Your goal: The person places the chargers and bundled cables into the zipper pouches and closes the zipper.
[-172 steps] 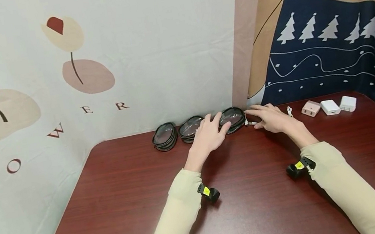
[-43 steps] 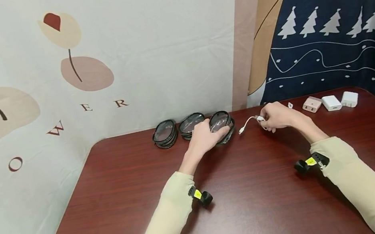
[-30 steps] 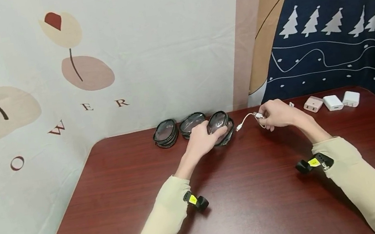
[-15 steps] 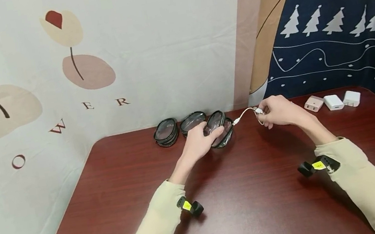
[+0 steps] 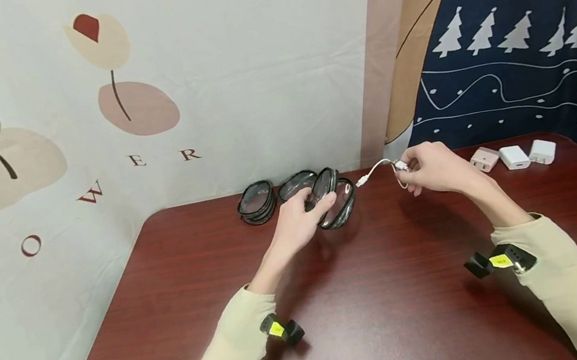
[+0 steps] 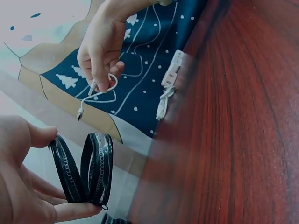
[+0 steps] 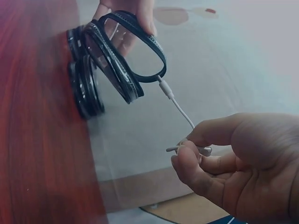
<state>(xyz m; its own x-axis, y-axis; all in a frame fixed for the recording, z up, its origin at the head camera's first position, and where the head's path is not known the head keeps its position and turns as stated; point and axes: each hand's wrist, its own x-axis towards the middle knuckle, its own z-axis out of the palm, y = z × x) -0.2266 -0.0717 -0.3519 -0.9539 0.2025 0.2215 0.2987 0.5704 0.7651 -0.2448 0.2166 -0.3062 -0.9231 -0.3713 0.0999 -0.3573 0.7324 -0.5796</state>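
My left hand (image 5: 292, 223) grips a clear oval zip pouch (image 5: 341, 203) with black trim, thumb on one side and fingers on the other. Its two halves stand spread apart in a V in the left wrist view, the pouch (image 6: 98, 168) held above the table. To the right, my right hand (image 5: 435, 167) pinches a short white charging cable (image 5: 361, 181) between thumb and fingers. One plug of the cable (image 7: 166, 88) hangs free toward the pouch's opening; whether it touches the rim cannot be told. The other end is bunched at my fingertips.
Two similar pouches lie at the back edge: one pouch (image 5: 257, 200) at left, another (image 5: 295, 185) partly behind my left hand. Back right stand a pink charger (image 5: 484, 159) and two white chargers (image 5: 514, 157). A bundled white cable (image 6: 164, 100) lies beside them. Fabric hangs behind the table.
My left hand has taken hold of the right-hand pouch, drawn it left and spread it wider. My right hand has picked up the white cable and raised it off the table.
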